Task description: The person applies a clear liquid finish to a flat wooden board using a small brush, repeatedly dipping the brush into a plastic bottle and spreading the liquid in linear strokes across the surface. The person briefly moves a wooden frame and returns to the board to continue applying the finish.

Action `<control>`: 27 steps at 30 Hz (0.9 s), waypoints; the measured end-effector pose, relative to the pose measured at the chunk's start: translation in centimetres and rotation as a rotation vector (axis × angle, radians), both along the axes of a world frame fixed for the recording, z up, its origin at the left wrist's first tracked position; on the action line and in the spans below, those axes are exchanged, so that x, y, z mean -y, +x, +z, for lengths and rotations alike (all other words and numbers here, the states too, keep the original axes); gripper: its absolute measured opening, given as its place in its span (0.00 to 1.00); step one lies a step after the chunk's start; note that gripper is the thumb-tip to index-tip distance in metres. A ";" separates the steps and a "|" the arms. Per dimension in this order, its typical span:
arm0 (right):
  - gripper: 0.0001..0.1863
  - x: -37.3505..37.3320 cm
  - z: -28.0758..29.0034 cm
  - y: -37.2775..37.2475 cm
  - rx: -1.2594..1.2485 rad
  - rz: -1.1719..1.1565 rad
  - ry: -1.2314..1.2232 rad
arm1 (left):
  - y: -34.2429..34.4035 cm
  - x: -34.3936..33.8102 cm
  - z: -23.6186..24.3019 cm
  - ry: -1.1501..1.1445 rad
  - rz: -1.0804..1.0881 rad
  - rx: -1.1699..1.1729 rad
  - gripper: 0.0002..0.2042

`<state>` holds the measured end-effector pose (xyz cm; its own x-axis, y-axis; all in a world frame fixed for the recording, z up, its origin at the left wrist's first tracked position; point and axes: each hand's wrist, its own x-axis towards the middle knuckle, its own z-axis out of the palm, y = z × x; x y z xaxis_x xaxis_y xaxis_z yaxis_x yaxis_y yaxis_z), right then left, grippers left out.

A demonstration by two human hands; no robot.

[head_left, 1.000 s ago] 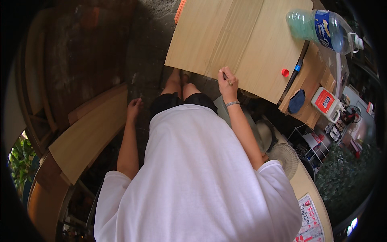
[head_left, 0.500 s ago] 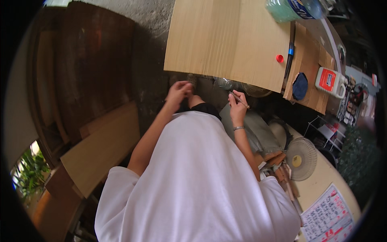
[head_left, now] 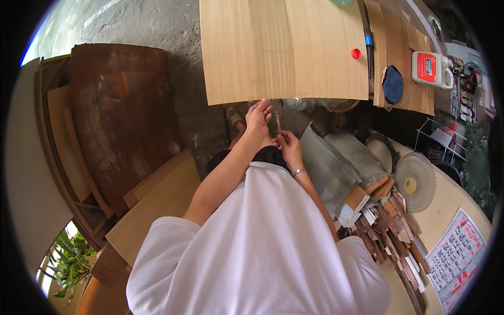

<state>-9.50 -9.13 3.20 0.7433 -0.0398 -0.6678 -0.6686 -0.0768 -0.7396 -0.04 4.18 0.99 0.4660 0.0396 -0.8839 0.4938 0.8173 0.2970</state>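
A light plywood sheet (head_left: 236, 58) with streaked grain lies ahead of me. My left hand (head_left: 258, 118) is at its near edge, fingers curled together; whether they pinch anything is hidden, and whether they touch the edge I cannot tell. Lower and to the right, my right hand (head_left: 289, 148) grips a thin, stick-like tool (head_left: 279, 123) that points up toward the sheet. Its exact kind is too small to make out. On the sheet's right part sits a red cap (head_left: 356, 53).
Right of the sheet lie a black rod (head_left: 369, 58) with a blue band, a dark blue cloth (head_left: 392, 86) and a white jug (head_left: 428, 68). Wood scraps (head_left: 388, 241) and a fan (head_left: 415, 181) are at lower right. A brown panel (head_left: 118, 126) stands left.
My left hand has moved right and up to the sheet's edge. My right hand has come left and lower, its tool now pointing upward. The view has shifted.
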 end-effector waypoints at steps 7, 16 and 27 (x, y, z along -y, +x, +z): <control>0.13 -1.0 0.6 1.6 -0.071 -0.148 0.210 | 0.5 0.0 1.1 0.058 -0.041 -0.035 0.10; 0.13 -1.9 2.8 4.3 -0.008 -0.114 0.274 | 0.3 -0.9 2.4 0.095 -0.130 0.050 0.07; 0.07 -1.8 0.6 4.6 0.119 -0.077 0.138 | 0.0 -1.3 1.7 0.056 -0.175 0.095 0.02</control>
